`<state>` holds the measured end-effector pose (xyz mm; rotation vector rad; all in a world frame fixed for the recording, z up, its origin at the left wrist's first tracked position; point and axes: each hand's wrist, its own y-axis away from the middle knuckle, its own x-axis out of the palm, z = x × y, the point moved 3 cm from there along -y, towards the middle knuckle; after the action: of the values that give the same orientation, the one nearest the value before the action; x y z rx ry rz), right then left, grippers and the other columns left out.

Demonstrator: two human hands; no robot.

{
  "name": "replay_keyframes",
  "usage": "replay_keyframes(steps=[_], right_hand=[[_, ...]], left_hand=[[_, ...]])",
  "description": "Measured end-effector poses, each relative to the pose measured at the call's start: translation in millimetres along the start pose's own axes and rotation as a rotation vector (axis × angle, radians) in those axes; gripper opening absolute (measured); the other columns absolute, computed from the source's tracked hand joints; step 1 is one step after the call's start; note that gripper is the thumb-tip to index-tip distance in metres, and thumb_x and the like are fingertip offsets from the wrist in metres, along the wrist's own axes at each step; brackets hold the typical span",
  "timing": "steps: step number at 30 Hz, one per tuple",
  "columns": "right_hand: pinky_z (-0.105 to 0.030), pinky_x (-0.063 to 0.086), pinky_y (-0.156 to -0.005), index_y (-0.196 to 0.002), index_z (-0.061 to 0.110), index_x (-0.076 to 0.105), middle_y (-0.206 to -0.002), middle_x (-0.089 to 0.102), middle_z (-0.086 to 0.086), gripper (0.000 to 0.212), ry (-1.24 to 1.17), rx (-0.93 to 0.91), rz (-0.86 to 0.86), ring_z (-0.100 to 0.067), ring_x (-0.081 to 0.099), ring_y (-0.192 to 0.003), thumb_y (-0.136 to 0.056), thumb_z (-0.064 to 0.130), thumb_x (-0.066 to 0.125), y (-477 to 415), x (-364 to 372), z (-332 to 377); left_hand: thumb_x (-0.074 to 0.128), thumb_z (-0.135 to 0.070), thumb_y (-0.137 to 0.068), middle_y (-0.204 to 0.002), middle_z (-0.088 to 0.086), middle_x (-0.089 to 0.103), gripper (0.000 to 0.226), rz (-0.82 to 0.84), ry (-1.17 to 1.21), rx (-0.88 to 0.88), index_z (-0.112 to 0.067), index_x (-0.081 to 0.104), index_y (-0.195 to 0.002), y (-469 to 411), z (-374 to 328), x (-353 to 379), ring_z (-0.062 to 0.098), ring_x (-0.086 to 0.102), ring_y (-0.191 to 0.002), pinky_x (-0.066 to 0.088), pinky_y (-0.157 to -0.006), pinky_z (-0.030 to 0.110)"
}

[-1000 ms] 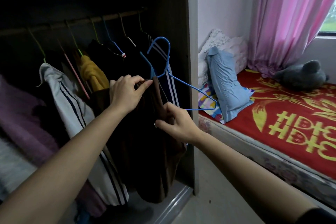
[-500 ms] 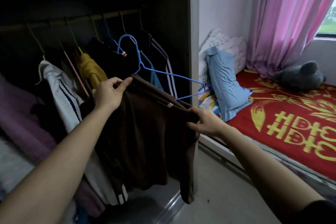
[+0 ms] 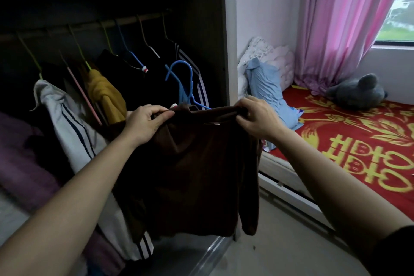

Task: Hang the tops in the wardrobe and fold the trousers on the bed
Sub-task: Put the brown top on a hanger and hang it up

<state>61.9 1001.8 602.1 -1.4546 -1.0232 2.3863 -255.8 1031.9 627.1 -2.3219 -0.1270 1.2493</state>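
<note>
Below the wardrobe rail (image 3: pixel 89 27), left hand (image 3: pixel 145 123) and right hand (image 3: pixel 257 119) pinch the shoulders, seemingly the surest hold, of a soft, limp brown top (image 3: pixel 197 175), likely lightweight.

Home bedroom | wardrobe (image 3: pixel 208 29) with hung clothes, left | bed (image 3: pixel 358 145), right | pink curtain (image 3: pixel 340 24), upper right

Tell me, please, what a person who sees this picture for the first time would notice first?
The brown top in the centre draws the eye: the left hand and right hand hold it by its shoulders before the open wardrobe, a blue hanger rising from its collar. On the right, the red bedspread with gold patterns stands out, with a pink curtain behind it.
</note>
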Motion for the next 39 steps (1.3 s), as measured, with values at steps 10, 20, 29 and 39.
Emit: replay_keyframes(steps=[10, 20, 29, 39], right_hand=[[-0.026, 0.041, -0.087, -0.117, 0.021, 0.068, -0.096, 0.052, 0.002, 0.032, -0.148, 0.044, 0.225, -0.008, 0.048, -0.092, -0.096, 0.042, 0.056, -33, -2, 31], [-0.034, 0.043, -0.078, -0.107, 0.011, 0.065, -0.099, 0.068, -0.011, 0.033, 0.113, 0.100, 0.443, -0.030, 0.063, -0.095, -0.104, 0.038, 0.046, -31, -7, -5], [-0.031, 0.046, -0.088, -0.116, 0.017, 0.072, -0.112, 0.065, -0.006, 0.031, -0.140, 0.023, 0.370, -0.020, 0.060, -0.101, -0.103, 0.035, 0.051, -54, -19, 37], [-0.036, 0.050, -0.088, -0.100, 0.023, 0.075, -0.103, 0.069, -0.002, 0.025, -0.278, 0.147, 0.338, -0.019, 0.065, -0.097, -0.099, 0.039, 0.056, -72, -24, 79]], left_hand=[[0.059, -0.084, -0.068, -0.121, -0.021, 0.067, 0.037, 0.097, 0.383, -0.067, -0.061, 0.068, -0.097, -7, -2, 34, 0.007, 0.058, -0.121, 0.036, -0.112, 0.048], [0.066, -0.030, -0.093, -0.099, -0.009, 0.070, 0.011, -0.056, 0.475, -0.108, -0.026, 0.073, -0.100, -6, 8, 11, 0.003, 0.066, -0.094, 0.052, -0.087, 0.024], [0.064, -0.025, -0.094, -0.097, -0.003, 0.072, 0.009, 0.034, 0.477, -0.070, -0.027, 0.073, -0.097, -1, 20, -1, 0.013, 0.066, -0.096, 0.053, -0.086, 0.030], [0.063, -0.024, -0.095, -0.101, -0.010, 0.072, 0.014, 0.167, 0.503, -0.062, -0.033, 0.071, -0.102, 6, 31, -4, 0.003, 0.068, -0.093, 0.051, -0.076, 0.015]])
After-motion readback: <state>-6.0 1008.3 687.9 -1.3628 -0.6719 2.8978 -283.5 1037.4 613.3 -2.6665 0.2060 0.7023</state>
